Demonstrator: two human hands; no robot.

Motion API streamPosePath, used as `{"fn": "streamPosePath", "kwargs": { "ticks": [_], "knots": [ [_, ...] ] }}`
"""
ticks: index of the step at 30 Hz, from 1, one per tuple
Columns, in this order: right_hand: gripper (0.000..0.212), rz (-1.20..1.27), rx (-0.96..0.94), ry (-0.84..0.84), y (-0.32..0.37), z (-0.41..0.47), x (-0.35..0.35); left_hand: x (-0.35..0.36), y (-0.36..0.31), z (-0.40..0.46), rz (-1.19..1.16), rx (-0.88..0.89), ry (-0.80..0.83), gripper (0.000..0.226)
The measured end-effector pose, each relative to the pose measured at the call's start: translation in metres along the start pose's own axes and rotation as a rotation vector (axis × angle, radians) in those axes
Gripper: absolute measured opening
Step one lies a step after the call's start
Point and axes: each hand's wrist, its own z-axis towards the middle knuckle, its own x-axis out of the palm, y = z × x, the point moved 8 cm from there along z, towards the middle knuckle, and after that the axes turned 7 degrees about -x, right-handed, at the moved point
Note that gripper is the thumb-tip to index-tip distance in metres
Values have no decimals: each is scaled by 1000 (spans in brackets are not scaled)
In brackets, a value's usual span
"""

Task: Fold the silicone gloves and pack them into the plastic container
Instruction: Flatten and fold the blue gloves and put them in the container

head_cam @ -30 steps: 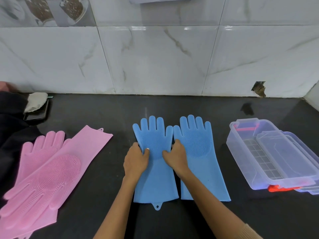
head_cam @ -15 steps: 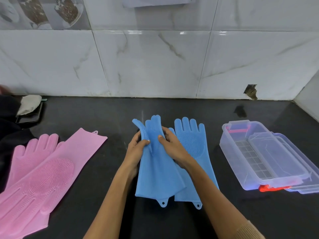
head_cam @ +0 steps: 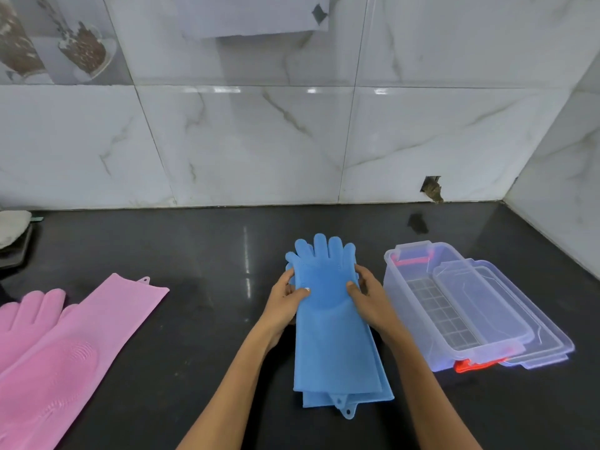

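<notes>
Two blue silicone gloves (head_cam: pixel 334 339) lie stacked one on the other on the black counter, fingers pointing at the wall, cuffs toward me. My left hand (head_cam: pixel 287 298) grips the left edge of the stack at the palm. My right hand (head_cam: pixel 365 295) grips the right edge at the same height. To the right stands the clear plastic container (head_cam: pixel 406 287), open, with its clear lid (head_cam: pixel 487 306) resting slanted across its rim. Red clasps show at its two ends.
Two pink silicone gloves (head_cam: pixel 61 345) lie overlapping at the left of the counter (head_cam: pixel 211 261). A grey cloth on a dark tray (head_cam: pixel 13 235) sits at the far left by the marble-tiled wall. The wall turns a corner at the right.
The left blue glove has been lifted and laid on top of the right one. Both hands now hold the stack's sides, farther right than before.
</notes>
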Motion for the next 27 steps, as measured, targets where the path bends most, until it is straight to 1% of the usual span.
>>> {"fn": "streamPosePath", "kwargs": {
  "ticks": [3, 9, 13, 17, 19, 22, 24, 27],
  "knots": [
    [38, -143, 31, -3, -13, -2, -5, -13, 14, 0, 149, -49, -118, 34],
    [28, -154, 92, -103, -24, -4, -25, -35, 17, -9, 276, -7, -360, 13],
    [21, -141, 108, -161, -27, -8, -30, -36, 19, -11, 344, 19, -401, 16],
    [16, -162, 103, -198, -23, -12, -32, -37, 18, -12, 413, 2, -431, 20],
    [13, -195, 114, -213, -22, -14, -32, -38, 17, -14, 493, -2, -472, 23],
    [8, -294, 182, -210, -24, -15, -33, -38, 16, -18, 598, -37, -512, 26],
    [12, -389, 210, -208, -24, -17, -33, -36, 19, -19, 624, -109, -499, 25],
    [22, -496, 187, -210, -15, -20, -33, -32, 23, -20, 665, -200, -464, 27]
  ]
}}
